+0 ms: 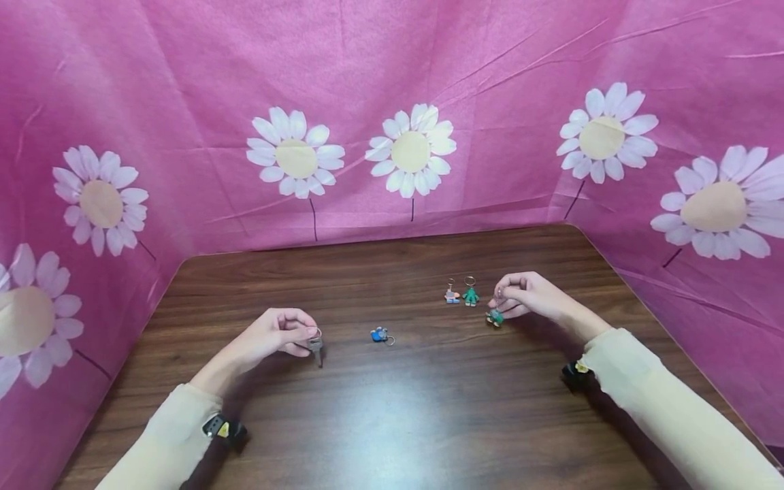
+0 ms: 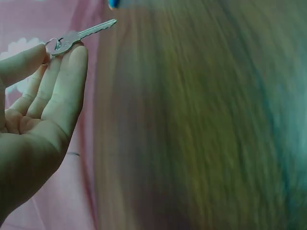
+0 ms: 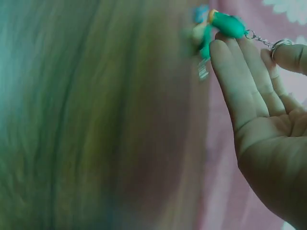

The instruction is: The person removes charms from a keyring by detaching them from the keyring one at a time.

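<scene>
My left hand (image 1: 266, 333) pinches a small ring between thumb and fingers, and a metal key (image 1: 316, 348) hangs from it over the left part of the table. In the left wrist view the key (image 2: 88, 33) points away from the fingertips. At the right, my right hand (image 1: 531, 297) pinches the ring of a green figure keychain (image 1: 495, 318). A short chain joins that ring to the green figure (image 3: 229, 25) in the right wrist view. Between the hands lies a blue figure keychain (image 1: 379, 334), nearer the key.
Left of the right hand, a second green figure keychain (image 1: 470, 297) and an orange-and-grey one (image 1: 452, 296) lie side by side. They rest on the brown wooden table (image 1: 380, 415). A pink cloth (image 1: 355, 82) with large daisies stands around the table's back and sides.
</scene>
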`<state>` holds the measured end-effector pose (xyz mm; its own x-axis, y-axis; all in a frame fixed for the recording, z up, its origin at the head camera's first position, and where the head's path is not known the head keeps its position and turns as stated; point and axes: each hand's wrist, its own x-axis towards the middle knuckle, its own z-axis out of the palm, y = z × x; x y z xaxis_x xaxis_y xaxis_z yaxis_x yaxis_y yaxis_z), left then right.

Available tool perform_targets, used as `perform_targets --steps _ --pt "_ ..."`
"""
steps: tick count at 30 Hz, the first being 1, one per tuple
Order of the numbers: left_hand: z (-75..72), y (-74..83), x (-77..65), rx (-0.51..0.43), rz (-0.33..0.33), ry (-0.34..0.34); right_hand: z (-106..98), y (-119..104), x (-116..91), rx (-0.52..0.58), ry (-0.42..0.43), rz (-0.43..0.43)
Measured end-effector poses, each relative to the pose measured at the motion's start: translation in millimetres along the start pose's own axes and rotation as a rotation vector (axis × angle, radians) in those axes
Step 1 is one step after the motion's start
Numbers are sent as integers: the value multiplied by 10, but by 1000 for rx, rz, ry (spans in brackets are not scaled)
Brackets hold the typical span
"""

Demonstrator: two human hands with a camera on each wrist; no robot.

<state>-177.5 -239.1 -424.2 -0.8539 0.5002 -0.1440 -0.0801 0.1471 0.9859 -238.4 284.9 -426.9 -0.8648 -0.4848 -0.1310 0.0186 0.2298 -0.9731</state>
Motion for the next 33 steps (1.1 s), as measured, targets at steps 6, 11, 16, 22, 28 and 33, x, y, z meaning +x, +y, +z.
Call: perform_targets --steps 6,11,16,22,28,33 --pt "-156 -123 88 94 -94 59 -120 116 207 -104 96 72" --pt "-270 -148 144 310 -69 112 -215 145 317 -307 149 79" --pt "-400 -162 217 319 -102 120 -249 169 399 -343 167 141" --pt "-491 -183 282 256 -193 131 -166 175 528 -349 210 212" --pt "-454 -188 306 230 -204 109 -151 151 534 -316 248 266" --pt "-427 -206 344 207 -203 132 -179 146 493 -307 260 280"
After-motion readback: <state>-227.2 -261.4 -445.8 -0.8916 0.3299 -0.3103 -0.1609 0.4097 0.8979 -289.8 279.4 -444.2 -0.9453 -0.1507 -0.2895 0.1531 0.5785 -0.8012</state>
